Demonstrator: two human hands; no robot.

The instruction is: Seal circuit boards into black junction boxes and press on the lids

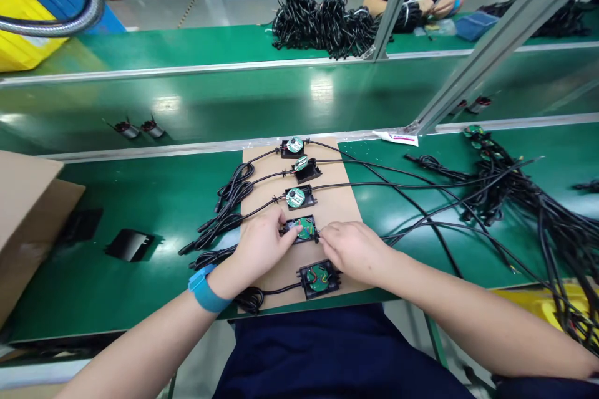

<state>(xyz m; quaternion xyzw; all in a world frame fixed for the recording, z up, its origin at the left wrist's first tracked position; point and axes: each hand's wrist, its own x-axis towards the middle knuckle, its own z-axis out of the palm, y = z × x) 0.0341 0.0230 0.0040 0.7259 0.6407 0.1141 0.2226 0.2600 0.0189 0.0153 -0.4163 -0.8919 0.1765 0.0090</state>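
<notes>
On a brown cardboard sheet (255, 169), several black plastic housings stand in a column, each with a round green circuit board and black cables. My left hand (264, 240) is closed on the left side of one black housing (294, 224), with its thumb on the green circuit board (307, 228) inside. At that housing's right end, the fingers of my right hand (350, 246) are pinched around the black cable, mostly covered by the hand. Nearest my body is another housing (305, 292), its circuit board (319, 277) lying inside with red and yellow wires showing.
Coiled cables (210, 234) lie left of the sheet; a large cable bundle (510, 181) spreads at right. A cardboard box (28, 212) and black plastic part (128, 244) sit at left. A white tube (397, 138) lies by the metal post (449, 96). Opposite, a person handles cables.
</notes>
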